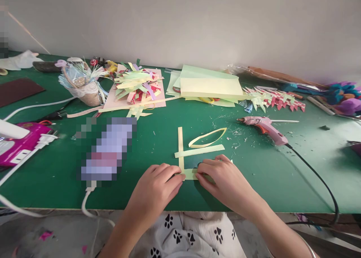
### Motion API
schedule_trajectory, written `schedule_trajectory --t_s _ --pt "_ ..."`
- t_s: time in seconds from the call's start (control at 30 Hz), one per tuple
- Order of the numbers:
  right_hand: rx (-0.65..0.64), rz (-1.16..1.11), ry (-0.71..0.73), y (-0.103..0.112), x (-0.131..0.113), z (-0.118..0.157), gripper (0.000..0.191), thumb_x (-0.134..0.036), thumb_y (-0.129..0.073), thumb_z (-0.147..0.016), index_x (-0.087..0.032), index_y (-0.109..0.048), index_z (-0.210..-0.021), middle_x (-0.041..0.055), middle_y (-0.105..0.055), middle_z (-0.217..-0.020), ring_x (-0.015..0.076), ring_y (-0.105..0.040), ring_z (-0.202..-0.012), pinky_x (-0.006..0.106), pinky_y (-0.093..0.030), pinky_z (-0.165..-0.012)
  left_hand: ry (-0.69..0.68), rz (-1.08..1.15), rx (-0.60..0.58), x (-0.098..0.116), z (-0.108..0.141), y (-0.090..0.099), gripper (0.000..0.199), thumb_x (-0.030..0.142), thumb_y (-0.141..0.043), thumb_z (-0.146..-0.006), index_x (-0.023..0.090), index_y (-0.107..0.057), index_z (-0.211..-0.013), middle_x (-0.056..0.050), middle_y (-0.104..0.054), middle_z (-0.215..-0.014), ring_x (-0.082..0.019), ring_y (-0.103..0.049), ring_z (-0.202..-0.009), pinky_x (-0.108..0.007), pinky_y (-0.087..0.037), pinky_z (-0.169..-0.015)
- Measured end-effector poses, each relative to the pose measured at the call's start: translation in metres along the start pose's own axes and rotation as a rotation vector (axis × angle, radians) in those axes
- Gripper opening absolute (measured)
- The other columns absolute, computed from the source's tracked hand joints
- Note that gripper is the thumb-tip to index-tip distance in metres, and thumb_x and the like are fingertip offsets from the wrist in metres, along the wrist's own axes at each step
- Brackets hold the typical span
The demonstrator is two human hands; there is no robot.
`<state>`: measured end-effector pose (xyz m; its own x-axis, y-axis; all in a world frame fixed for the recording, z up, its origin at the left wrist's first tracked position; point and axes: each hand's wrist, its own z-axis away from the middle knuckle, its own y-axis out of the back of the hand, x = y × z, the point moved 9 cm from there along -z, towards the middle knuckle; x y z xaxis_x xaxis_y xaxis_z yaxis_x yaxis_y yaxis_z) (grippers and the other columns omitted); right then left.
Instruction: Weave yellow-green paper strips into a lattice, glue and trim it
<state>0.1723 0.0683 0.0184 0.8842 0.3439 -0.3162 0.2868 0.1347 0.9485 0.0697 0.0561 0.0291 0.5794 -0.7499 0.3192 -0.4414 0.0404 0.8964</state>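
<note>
Near the table's front edge, a light green paper strip (190, 174) lies crosswise between my two hands. My left hand (160, 182) has its fingers closed on the strip's left end, thumb and fingertips together. My right hand (222, 177) grips the strip farther right with bent fingers, which hide that end. A cream paper strip (181, 141) runs away from me, its near end by my left fingertips. Across it lies a pale green strip (201, 151). Just beyond sits a narrow yellow paper loop (193, 145), pointed at its far end.
A pink glue gun (265, 128) lies at right, its black cord hanging over the edge. Left are a blurred phone-like object (108, 149) on a white cable and a magenta power strip (28, 141). Behind are cut strips (138, 83), paper sheets (211, 85) and a small basket (87, 94).
</note>
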Motion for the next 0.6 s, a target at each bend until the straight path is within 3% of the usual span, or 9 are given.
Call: schedule_trajectory --t_s 0.2,0.47,0.6 --pt "-0.044 -0.039 0.056 -0.0002 0.001 0.003 0.032 -0.02 -0.033 -0.092 -0.019 -0.052 -0.066 -0.0041 -0.053 -0.058 0.0082 -0.041 -0.049 0.027 -0.032 -0.071 0.07 0.023 -0.037 -0.0069 -0.0017 -0.0028 0.02 0.019 -0.045 -0.088 0.019 -0.055 -0.105 -0.004 -0.061 -0.094 -0.017 -0.055 -0.081 -0.029 -0.046 -0.066" --pt "-0.143 -0.058 0.122 -0.007 0.0023 -0.0002 0.036 -0.026 -0.029 -0.095 -0.019 -0.048 -0.066 -0.0048 -0.049 -0.055 0.0081 -0.029 -0.045 0.027 -0.032 -0.067 0.122 0.094 -0.069 -0.0089 -0.0024 -0.0071 0.015 0.015 -0.046 -0.087 0.019 -0.058 -0.093 -0.004 -0.058 -0.091 -0.017 -0.054 -0.08 -0.029 -0.046 -0.066" --pt "-0.136 -0.039 0.124 -0.0055 0.002 0.0003 0.036 -0.025 -0.031 -0.094 -0.019 -0.049 -0.065 -0.0048 -0.05 -0.055 0.0074 -0.031 -0.043 0.028 -0.032 -0.066 0.118 0.088 -0.036 -0.0062 -0.0025 -0.0041 0.018 0.014 -0.041 -0.089 0.018 -0.059 -0.086 -0.004 -0.058 -0.091 -0.015 -0.054 -0.077 -0.028 -0.045 -0.064"
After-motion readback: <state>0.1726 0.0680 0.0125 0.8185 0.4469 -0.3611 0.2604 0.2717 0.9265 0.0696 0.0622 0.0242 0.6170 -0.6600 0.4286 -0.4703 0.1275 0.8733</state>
